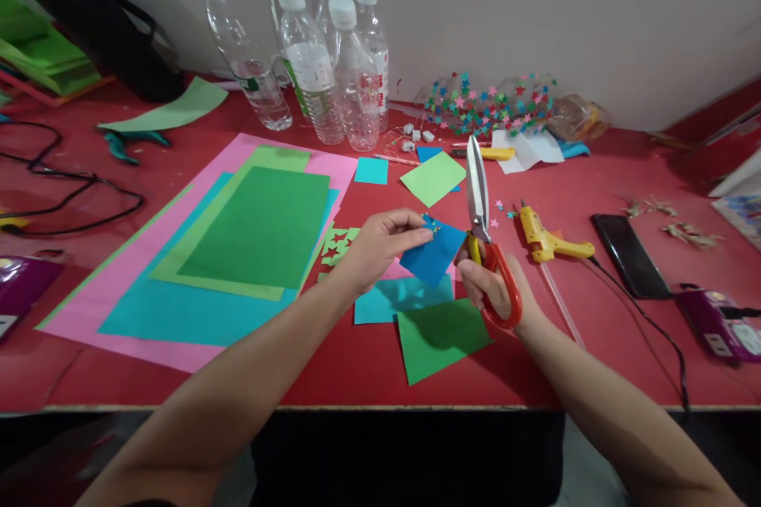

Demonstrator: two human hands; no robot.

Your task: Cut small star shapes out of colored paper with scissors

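Observation:
Thumb and fingers of my left hand (386, 245) pinch a blue sheet of paper (433, 255) by its upper left corner, where small cut marks show. My right hand (491, 281) is wrapped round the red handles of a pair of scissors (477, 186). The scissor blades point up and look closed, just right of the blue paper and apart from its cut corner. Beneath both hands lie a turquoise sheet (377, 303), a green sheet (440, 341) and part of a pink one. Light green paper with star cut-outs (340, 245) lies beside my left wrist.
Large coloured sheets (255, 226) are stacked at left. Clear plastic bottles (357, 79) stand at the back, beside a bottle covered in coloured stars (487, 104). A yellow glue gun (550, 238) with its cord and a black phone (630, 253) lie at right.

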